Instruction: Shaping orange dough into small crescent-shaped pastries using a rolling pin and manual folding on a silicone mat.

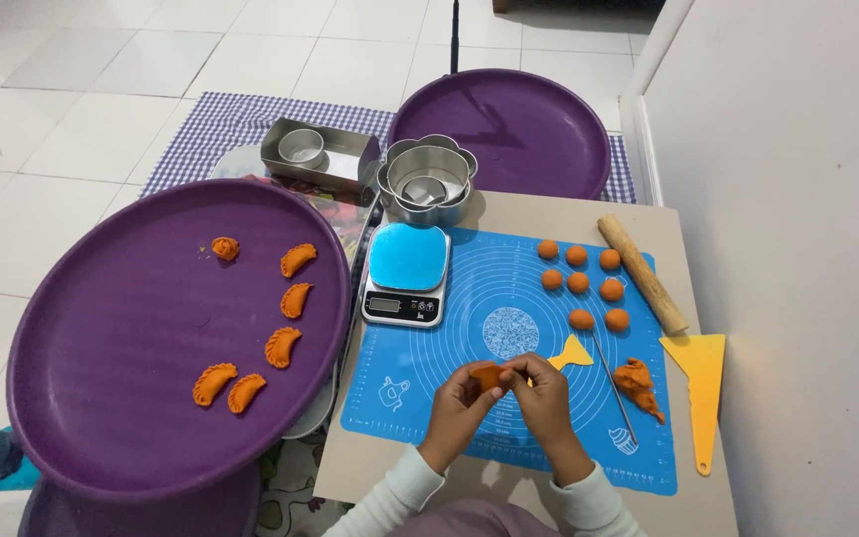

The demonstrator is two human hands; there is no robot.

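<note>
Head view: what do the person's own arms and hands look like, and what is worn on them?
Both arms wear long, pale cream sleeves of a soft knit, ending at the wrists in close cuffs. The left hand and right hand are bare: no gloves, rings, watch or bracelet show. No markings or patterns are visible on the sleeves.

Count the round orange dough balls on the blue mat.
8 dough balls, clustered on the blue mat beside the rolling pin: three, three, then two.
</note>
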